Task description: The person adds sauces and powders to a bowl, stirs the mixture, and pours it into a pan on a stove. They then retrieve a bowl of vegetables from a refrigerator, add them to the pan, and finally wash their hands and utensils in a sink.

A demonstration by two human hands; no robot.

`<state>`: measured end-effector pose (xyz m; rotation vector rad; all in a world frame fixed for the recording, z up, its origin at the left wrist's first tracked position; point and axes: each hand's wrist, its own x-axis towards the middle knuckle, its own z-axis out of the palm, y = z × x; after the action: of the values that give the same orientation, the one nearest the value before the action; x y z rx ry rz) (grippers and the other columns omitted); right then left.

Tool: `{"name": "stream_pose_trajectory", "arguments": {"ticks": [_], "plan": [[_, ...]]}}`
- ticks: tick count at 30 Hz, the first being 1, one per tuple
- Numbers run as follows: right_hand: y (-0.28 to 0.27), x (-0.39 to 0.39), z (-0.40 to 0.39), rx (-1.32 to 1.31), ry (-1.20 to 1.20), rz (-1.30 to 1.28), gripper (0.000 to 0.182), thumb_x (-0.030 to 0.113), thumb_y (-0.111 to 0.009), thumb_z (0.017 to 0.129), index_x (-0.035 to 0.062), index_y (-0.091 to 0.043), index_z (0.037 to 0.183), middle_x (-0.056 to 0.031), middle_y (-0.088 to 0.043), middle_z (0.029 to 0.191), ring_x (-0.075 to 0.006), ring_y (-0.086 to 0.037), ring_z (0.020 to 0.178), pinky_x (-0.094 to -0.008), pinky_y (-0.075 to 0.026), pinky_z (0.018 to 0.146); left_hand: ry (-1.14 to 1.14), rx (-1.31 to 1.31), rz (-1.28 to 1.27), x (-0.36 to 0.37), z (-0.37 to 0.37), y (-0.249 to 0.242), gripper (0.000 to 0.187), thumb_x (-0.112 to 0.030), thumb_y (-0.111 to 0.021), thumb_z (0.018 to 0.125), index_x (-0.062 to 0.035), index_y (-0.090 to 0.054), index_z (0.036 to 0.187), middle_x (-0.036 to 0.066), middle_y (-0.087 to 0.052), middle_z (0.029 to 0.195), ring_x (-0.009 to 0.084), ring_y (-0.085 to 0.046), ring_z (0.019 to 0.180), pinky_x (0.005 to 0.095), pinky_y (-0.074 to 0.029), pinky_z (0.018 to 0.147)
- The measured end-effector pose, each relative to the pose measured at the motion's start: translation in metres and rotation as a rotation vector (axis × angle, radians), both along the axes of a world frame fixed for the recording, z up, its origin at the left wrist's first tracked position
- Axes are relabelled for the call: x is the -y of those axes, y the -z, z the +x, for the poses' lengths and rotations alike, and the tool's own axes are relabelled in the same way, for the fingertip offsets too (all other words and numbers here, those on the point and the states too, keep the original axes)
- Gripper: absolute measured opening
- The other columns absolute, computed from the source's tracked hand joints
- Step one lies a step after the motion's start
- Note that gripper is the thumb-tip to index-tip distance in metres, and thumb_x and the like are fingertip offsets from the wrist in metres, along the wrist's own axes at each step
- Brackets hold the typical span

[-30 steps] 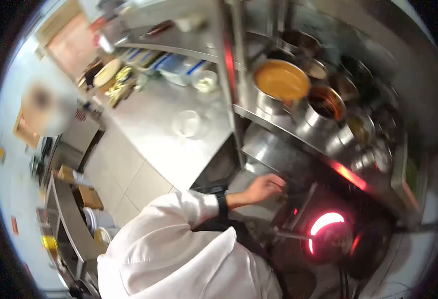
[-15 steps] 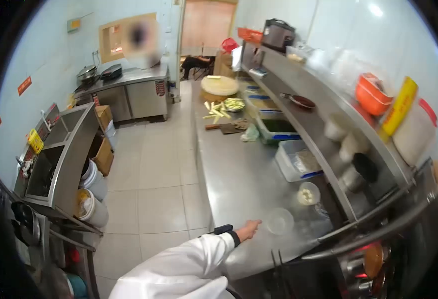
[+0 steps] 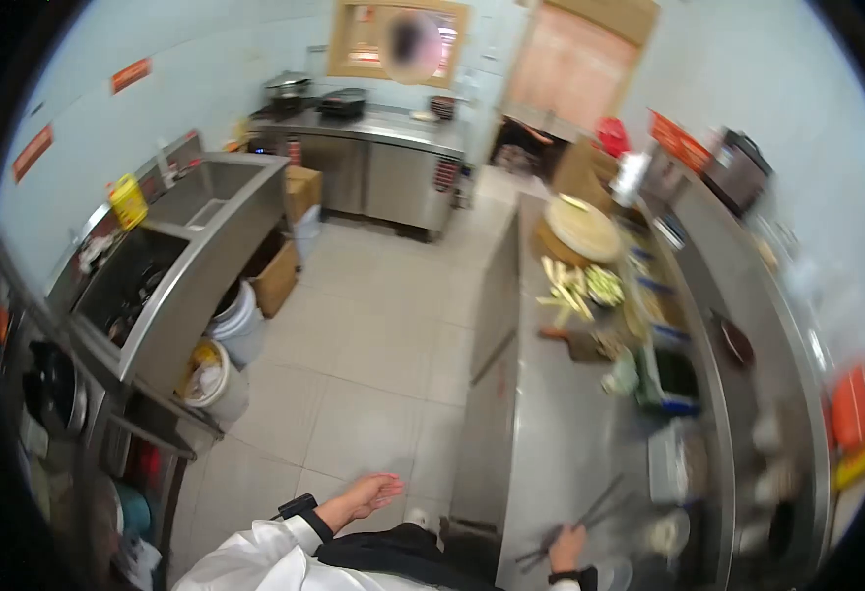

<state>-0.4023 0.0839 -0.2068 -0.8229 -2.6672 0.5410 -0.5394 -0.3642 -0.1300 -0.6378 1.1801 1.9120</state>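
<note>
My left hand (image 3: pixel 365 495) hangs over the floor left of the counter, fingers stretched out and holding nothing. Low over the steel counter (image 3: pixel 561 443), my right hand (image 3: pixel 566 548) is closed around a pair of dark chopsticks (image 3: pixel 602 500), which stick out on both sides of the fist. Beside it, a clear round container (image 3: pixel 612 573) is partly cut off by the lower edge. A small tub with pale pieces (image 3: pixel 667 534) stands to the right, blurred.
Farther along the counter lie a cleaver (image 3: pixel 584 345), cut pale sticks (image 3: pixel 565 288), a bowl of green slices (image 3: pixel 605 286) and a round chopping board (image 3: pixel 582 229). Food containers (image 3: pixel 671 379) line the right side under a shelf. Sinks (image 3: pixel 201 192) and buckets (image 3: pixel 221 384) stand left.
My view has turned left. My left hand has moved from beside the clear container to over the floor. My right hand has come into view, holding the chopsticks.
</note>
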Motion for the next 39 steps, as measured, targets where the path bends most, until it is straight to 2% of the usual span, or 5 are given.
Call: {"name": "stream_pose_trajectory", "arguments": {"ticks": [2,9,19,28,39], "plan": [[-0.073,0.015,-0.046,0.317,-0.315,0.277,0.026,0.005,-0.052,0.069,-0.0014,-0.052,0.094,-0.0222,-0.048,0.094,-0.0396,-0.046,0.091,-0.0438,-0.039,0.079,-0.11,0.026,0.081,0.007,-0.041,0.007,0.027,-0.024,-0.045,0.087,-0.0122,-0.049,0.111,0.001,-0.057,0.108,0.013,-0.051,0.101,0.0316,-0.038,0.082],[-0.074,0.048,-0.295,-0.019,-0.438,0.165,0.041,0.009,-0.061,0.065,0.0,-0.051,0.104,-0.0194,-0.05,0.098,-0.0371,-0.047,0.097,-0.0418,-0.036,0.088,-0.392,-0.133,0.151,0.065,-0.2,-0.05,0.032,-0.027,-0.039,0.089,-0.0114,-0.046,0.116,0.003,-0.055,0.115,0.0156,-0.052,0.103,0.0283,-0.04,0.08],[-0.214,0.45,-0.661,-0.289,-1.447,-0.24,0.015,0.003,-0.06,0.073,0.0018,-0.054,0.086,-0.0154,-0.053,0.093,-0.0329,-0.052,0.09,-0.0353,-0.041,0.078,-1.035,-0.412,0.094,0.346,-0.317,-0.104,0.035,-0.026,-0.036,0.088,-0.0093,-0.045,0.118,0.006,-0.052,0.117,0.0177,-0.055,0.095,0.0293,-0.046,0.078],[-0.258,0.75,-0.841,-0.156,-1.638,-0.298,0.014,0.012,-0.063,0.073,0.0,-0.056,0.076,-0.014,-0.059,0.077,-0.028,-0.056,0.072,-0.0331,-0.043,0.065,-1.489,-0.618,0.229,0.63,-0.395,-0.141,0.041,-0.026,-0.036,0.087,-0.0109,-0.04,0.125,0.003,-0.042,0.129,0.0202,-0.042,0.115,0.0326,-0.033,0.092],[-0.223,1.122,-1.015,-0.222,-1.819,-0.154,0.023,0.025,-0.049,0.081,0.0027,-0.056,0.081,-0.017,-0.058,0.08,-0.0347,-0.055,0.08,-0.0439,-0.044,0.067,-1.396,-0.466,0.299,0.748,-0.603,-0.082,0.047,-0.035,-0.03,0.088,-0.0123,-0.035,0.129,-0.001,-0.041,0.13,0.0178,-0.039,0.115,0.0304,-0.031,0.091]]}}
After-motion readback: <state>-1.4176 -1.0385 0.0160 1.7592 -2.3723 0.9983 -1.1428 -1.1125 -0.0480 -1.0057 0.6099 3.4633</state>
